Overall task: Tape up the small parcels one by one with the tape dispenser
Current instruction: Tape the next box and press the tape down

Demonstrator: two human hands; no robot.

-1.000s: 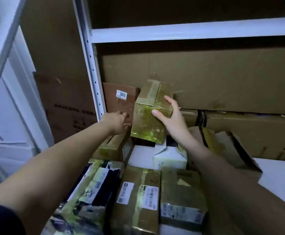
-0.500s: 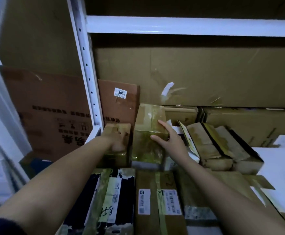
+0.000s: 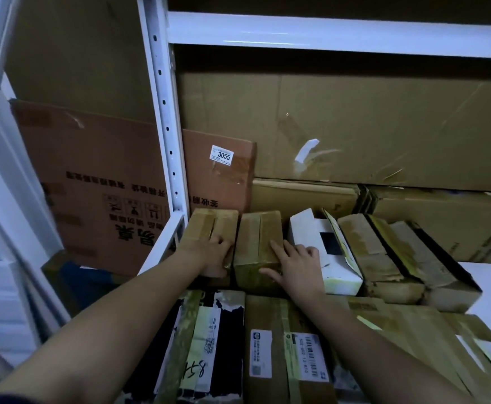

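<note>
Nearest the camera, two bare forearms reach forward over a front row of parcels lying flat on the shelf: a black parcel (image 3: 209,345) with pale tape and handwritten digits on the left, a brown labelled parcel (image 3: 276,354) with a barcode sticker beside it, touching. To their right, flattened cardboard flaps (image 3: 413,330).

Behind them, a back row. Left hand (image 3: 213,256) rests on the left taped parcel (image 3: 209,228) at the shelf's left edge, fingers curled over its near end and right side, gripping it. Right hand (image 3: 296,268) lies on the middle taped parcel (image 3: 257,243), fingers spread nearly straight across the top, thumb along the near edge; pressing, no pinch. The two parcels stand just beside each other, narrow gap between. Both already carry tape strips along the top.

Right of the right hand: white box (image 3: 320,246) with a dark window, touching the hand's side, then two brown taped boxes (image 3: 384,258) leaning in a row toward the shelf's right edge.

Farther back: reddish carton (image 3: 218,176) with a "3055" sticker, upright behind the white shelf post (image 3: 165,112). Large plain carton (image 3: 355,126) along the back, white crossbeam (image 3: 326,33) above.

Tape dispenser: not in view.
</note>
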